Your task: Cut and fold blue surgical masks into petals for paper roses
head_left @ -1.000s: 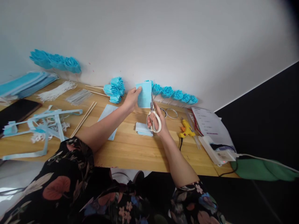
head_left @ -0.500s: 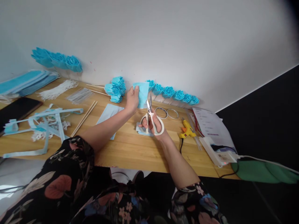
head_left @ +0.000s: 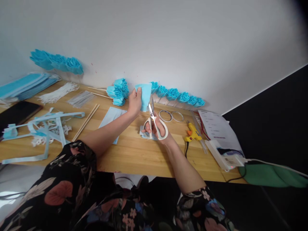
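Our left hand (head_left: pixel 135 102) pinched the blue sheet (head_left: pixel 146 95) just beyond the scissors (head_left: pixel 151 115), which our right hand (head_left: pixel 160 125) held by their loops with blades parted. A row of blue flowers (head_left: pixel 172 94) behind the scissors looked finished; we judged this sheet's cutting not yet complete.

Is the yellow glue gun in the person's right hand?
No, the right hand holds the white-handled scissors, while the yellow glue gun lies on the wooden table.

The head view faces forward and down; table (head_left: pixel 137 157) near below, wall (head_left: pixel 154 41) beyond.
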Demonstrator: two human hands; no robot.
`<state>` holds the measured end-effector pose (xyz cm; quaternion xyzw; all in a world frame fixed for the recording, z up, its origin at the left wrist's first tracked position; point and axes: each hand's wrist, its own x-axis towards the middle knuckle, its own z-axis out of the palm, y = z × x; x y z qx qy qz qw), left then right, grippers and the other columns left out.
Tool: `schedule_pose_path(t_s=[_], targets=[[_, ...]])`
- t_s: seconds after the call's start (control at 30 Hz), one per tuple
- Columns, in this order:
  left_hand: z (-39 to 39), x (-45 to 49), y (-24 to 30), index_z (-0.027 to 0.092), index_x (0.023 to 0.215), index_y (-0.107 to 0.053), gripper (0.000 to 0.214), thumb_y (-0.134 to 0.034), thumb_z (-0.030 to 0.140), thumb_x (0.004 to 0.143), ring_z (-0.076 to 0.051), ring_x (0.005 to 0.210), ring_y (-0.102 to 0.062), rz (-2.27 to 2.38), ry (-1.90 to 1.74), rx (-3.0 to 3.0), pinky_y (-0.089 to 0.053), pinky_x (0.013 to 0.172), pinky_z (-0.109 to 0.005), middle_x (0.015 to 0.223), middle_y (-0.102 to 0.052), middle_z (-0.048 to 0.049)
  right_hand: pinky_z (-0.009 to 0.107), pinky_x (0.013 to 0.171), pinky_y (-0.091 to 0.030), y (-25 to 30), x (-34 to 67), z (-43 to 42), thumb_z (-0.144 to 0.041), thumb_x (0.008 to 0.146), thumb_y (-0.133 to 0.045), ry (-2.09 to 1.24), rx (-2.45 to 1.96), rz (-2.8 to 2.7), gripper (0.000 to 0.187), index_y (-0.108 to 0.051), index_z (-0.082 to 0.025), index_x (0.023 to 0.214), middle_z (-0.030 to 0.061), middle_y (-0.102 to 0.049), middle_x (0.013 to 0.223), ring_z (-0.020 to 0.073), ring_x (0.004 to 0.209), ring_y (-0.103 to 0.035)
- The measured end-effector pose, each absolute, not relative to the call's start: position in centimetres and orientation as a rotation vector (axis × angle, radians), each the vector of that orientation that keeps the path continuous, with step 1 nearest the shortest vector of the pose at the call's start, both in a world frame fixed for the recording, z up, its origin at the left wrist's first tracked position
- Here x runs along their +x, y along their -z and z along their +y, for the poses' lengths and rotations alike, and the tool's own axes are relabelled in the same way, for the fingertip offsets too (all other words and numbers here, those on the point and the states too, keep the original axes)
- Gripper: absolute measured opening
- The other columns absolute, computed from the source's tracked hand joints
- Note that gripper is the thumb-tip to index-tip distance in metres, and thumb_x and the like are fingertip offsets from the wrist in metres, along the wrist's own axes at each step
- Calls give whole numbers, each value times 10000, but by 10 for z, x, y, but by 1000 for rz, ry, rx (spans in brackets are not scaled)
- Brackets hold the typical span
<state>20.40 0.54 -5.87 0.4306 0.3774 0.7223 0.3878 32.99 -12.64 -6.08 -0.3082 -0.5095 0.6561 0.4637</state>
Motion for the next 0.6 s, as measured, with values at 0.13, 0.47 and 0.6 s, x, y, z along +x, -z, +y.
schedule_pose_path(t_s=[0.13, 0.47, 0.6], targets=[[0, 207, 61, 178, 771, -546, 415, -588, 565, 915, -130, 713, -475, 960, -1821, 1125, -398, 696, -248, 719, -465, 18, 287, 581, -555, 59, 329, -127, -707, 847, -596, -1578, -779, -1259, 642, -486, -274, 1308, -55, -566, 653, 123, 544, -517], [-23, 216, 59, 185, 786, -523, 371, -541, 510, 963, -125, 675, -452, 993, -1717, 1154, -395, 681, -246, 701, -454, 27, 298, 595, -562, 60, 329, -125, -690, 867, -586, -1546, -743, -1213, 553, -515, -270, 1219, -51, -560, 642, 127, 556, -499], [-30, 218, 56, 185, 795, -524, 378, -530, 522, 965, -135, 727, -487, 1043, -1709, 1154, -410, 720, -253, 740, -505, 14, 310, 615, -565, 63, 329, -124, -688, 865, -590, -1545, -746, -1191, 531, -511, -281, 1197, -54, -566, 654, 126, 554, -500]])
